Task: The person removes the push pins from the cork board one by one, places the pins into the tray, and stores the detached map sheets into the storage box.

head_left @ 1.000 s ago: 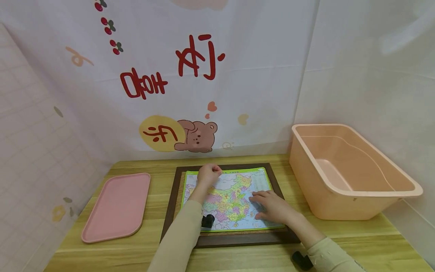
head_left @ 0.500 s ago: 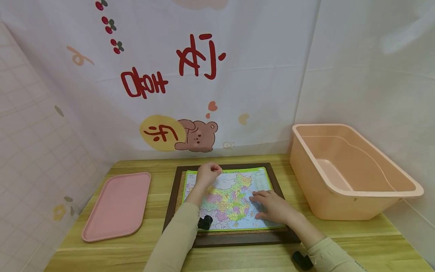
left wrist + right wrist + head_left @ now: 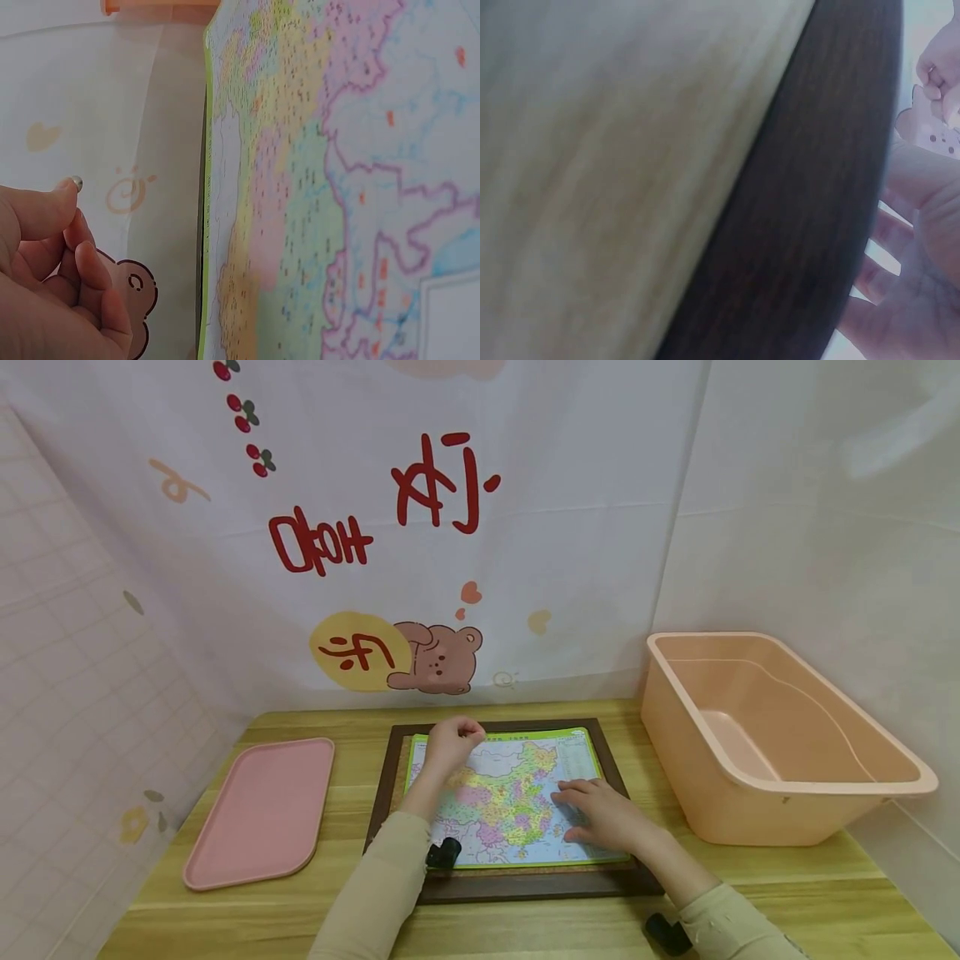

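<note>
- On the counter, a dark frame surrounded a map, flat on cork, lime-edged, with many-coloured land and pale blue sea.
- The right hand lay over the map's right side, its grip slack and empty, fingers spread.
- Beyond, by the map's top edge, the left hand had its grip narrowed to a pinch on a silvery bit, too small to identify.

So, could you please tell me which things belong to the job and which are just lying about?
Job:
map under the right hand
framed board beneath
small shiny object in the left hand

Seemingly lying about:
pink tray, untouched
peach tub, untouched
</note>
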A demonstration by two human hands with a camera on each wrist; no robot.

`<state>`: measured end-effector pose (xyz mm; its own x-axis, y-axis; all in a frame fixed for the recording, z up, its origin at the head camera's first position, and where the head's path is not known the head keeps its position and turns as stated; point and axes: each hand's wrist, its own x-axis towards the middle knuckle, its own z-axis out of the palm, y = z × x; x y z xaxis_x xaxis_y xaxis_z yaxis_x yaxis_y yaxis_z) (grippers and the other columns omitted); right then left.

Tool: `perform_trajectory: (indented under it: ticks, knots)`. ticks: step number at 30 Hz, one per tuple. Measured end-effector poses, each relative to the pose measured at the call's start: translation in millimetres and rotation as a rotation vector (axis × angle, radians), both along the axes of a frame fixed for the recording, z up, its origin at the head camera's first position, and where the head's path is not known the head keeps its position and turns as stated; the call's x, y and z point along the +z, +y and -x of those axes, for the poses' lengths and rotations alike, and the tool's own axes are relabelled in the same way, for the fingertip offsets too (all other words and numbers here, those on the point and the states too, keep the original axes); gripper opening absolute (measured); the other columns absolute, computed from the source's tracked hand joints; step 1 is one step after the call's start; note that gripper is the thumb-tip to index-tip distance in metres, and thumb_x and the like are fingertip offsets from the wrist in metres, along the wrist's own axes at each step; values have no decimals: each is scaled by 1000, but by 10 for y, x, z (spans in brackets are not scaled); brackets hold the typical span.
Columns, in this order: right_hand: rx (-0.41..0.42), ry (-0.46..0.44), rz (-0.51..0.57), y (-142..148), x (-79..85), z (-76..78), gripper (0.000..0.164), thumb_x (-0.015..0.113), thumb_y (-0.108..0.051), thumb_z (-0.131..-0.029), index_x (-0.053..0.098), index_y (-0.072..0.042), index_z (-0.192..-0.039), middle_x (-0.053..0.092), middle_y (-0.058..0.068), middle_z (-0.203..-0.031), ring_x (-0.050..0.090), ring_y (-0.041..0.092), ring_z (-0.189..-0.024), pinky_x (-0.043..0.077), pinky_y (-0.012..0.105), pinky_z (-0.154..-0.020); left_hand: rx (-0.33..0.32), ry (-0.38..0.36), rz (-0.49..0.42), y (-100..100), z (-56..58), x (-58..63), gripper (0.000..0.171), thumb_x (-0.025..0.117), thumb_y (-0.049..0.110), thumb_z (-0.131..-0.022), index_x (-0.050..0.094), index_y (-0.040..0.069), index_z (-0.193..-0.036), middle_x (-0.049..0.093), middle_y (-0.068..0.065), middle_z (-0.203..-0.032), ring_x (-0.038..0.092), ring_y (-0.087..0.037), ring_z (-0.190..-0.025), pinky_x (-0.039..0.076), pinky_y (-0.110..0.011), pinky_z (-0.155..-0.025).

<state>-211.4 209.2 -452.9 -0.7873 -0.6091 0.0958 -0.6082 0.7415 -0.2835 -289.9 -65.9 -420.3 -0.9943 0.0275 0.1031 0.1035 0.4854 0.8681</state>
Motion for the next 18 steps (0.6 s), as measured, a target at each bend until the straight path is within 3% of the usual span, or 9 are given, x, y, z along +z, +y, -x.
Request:
perform_trajectory:
  ticks: [18]
  knots:
    - [-6,-11,2,-1,14,-14,60,78,-33,-83,61,-5,-133,54,19,-138,51,43,-121,45,56,-97,71,24,-11,-270,-72,84,6,69,11,-93,71,6,-90,63,-5,-87,55,-22,-82,49,-34,-75]
